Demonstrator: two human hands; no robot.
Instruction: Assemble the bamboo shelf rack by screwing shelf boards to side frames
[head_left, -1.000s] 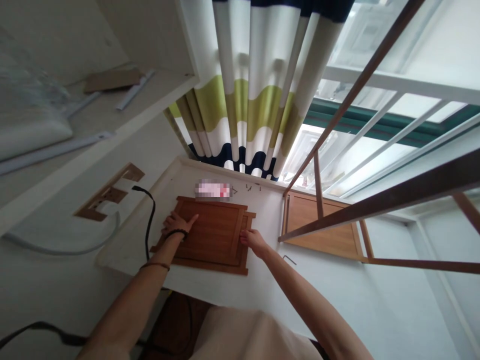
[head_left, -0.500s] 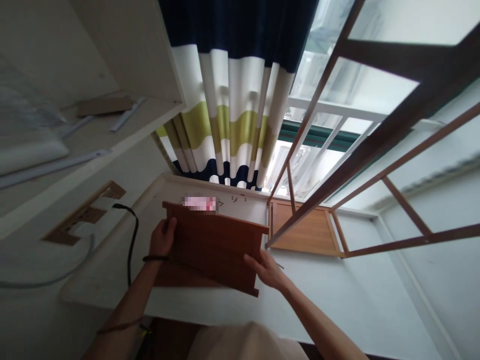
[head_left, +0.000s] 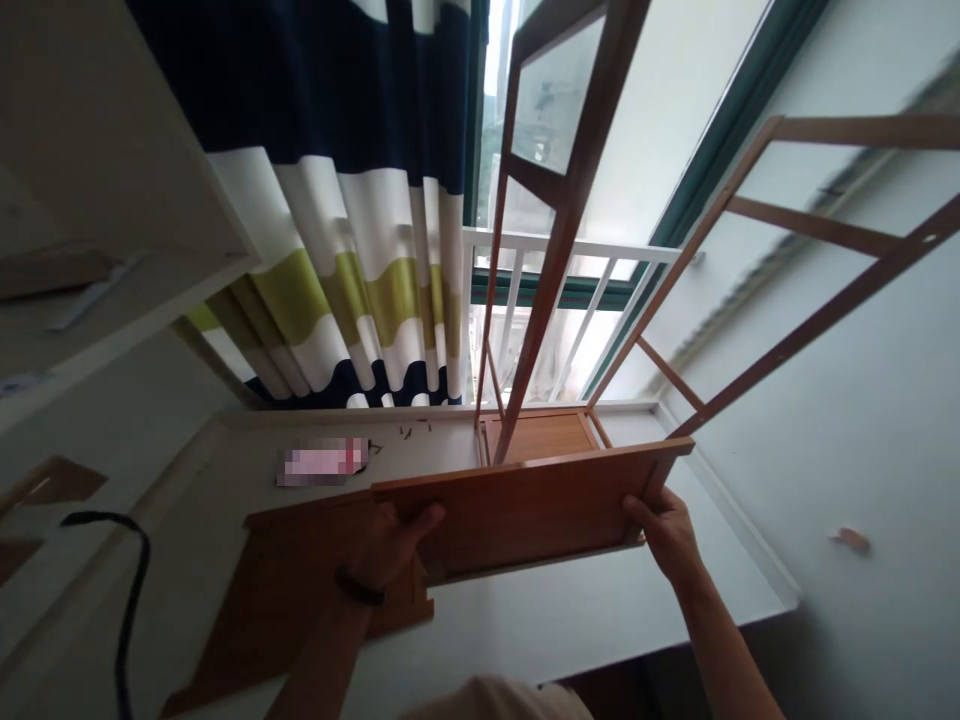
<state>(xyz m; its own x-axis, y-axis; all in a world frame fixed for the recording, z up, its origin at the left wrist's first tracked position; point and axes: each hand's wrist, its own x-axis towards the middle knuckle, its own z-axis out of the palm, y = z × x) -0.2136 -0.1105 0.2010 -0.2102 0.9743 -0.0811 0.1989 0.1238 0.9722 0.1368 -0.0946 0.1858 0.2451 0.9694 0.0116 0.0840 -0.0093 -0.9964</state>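
Observation:
Both hands hold a brown wooden panel (head_left: pixel 532 510), tilted above the white tabletop (head_left: pixel 517 615). My left hand (head_left: pixel 394 545) grips its left end, thumb over the face; a dark band circles that wrist. At the right end my right hand (head_left: pixel 664 525) is closed on the edge, thumb on the face. A second wooden panel (head_left: pixel 300 580) lies on the tabletop, partly behind my left arm. Beyond the held panel stands a tall wooden frame (head_left: pixel 551 250) with slim uprights, its base shelf (head_left: pixel 544 435) partly covered by the panel.
Several small screws or bolts (head_left: pixel 407 432) lie near the back edge, beside a blurred pink item (head_left: pixel 322 462). A striped curtain (head_left: pixel 352 220) hangs by the window. A black cable (head_left: pixel 131 600) and a white shelf (head_left: pixel 135 290) are at left. A wall (head_left: pixel 885 420) rises at right.
The held panel has moved right, off the other panel, which stays on the tabletop. Both hands moved with it. The view has turned to the right.

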